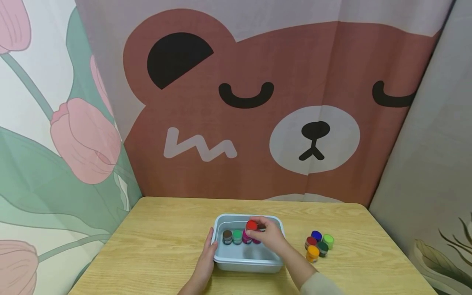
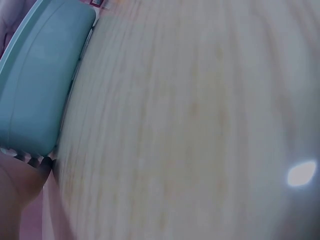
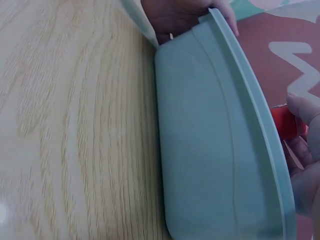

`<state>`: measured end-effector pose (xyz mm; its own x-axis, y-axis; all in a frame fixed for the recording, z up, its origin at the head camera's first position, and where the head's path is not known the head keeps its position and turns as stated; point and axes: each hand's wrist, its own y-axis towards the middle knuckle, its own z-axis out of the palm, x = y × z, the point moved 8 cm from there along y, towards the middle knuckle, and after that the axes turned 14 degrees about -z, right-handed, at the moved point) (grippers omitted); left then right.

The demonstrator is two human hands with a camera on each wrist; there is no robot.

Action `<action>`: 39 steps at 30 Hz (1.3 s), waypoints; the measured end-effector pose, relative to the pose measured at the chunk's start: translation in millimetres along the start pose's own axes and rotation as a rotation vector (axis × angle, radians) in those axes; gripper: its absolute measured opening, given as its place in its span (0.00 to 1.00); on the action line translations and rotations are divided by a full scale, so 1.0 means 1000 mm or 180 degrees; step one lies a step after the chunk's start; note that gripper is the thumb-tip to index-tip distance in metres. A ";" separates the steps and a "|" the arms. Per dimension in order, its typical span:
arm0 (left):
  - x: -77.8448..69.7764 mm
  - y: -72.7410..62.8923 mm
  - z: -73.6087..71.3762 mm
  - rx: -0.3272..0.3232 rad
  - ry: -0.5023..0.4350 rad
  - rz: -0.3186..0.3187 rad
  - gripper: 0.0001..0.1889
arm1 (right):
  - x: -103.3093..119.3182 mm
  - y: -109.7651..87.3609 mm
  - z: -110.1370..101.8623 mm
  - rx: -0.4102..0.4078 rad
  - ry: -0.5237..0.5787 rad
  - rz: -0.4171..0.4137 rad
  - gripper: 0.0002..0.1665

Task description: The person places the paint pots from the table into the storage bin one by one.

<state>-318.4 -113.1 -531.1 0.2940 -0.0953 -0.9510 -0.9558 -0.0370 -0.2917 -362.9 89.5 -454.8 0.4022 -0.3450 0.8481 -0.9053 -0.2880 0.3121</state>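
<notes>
A pale blue plastic box (image 1: 249, 265) stands on the table with a row of small paint jars along its inside. My left hand (image 1: 205, 259) grips the box's left wall, its thumb by the rim. In my right hand (image 1: 271, 237), a red-lidded paint jar (image 1: 252, 225) is pinched between thumb and fingers above the row. Standing in the box are a brown jar (image 1: 227, 237), a green jar (image 1: 237, 237) and a magenta jar (image 1: 246, 237); another reddish one is partly hidden by the right hand. The right wrist view shows the held red jar (image 3: 285, 122) beyond the box's rim.
Right of the box, a cluster of jars stands on the wooden table (image 1: 166, 246): blue (image 1: 316, 235), light green (image 1: 328, 241), red (image 1: 311, 242), dark green (image 1: 322, 248) and orange (image 1: 312, 253). A curtain with a bear print (image 1: 258, 135) hangs behind the table.
</notes>
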 end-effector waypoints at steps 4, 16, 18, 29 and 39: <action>0.000 0.000 0.000 0.0017 -0.0018 0.0004 0.32 | 0.008 0.005 0.016 0.0205 0.0064 -0.0126 0.29; 0.002 0.003 0.002 0.0135 -0.0045 -0.0079 0.34 | 0.004 0.017 0.055 0.0497 0.0213 -0.0229 0.28; 0.003 0.004 0.002 0.0141 -0.0037 -0.0077 0.34 | 0.002 0.018 0.059 0.0545 0.0157 -0.0265 0.27; 0.002 0.004 0.000 0.0114 -0.0060 0.0037 0.32 | 0.001 0.018 0.077 0.0884 -0.0032 -0.0233 0.24; 0.002 0.004 0.000 0.0080 -0.0015 -0.0044 0.33 | -0.003 0.019 0.082 0.1064 -0.0491 -0.0257 0.24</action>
<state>-321.5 -113.8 -534.5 0.3070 -0.0904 -0.9474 -0.9516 -0.0133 -0.3071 -370.1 11.7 -486.5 0.5093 -0.4326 0.7440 -0.7856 -0.5866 0.1967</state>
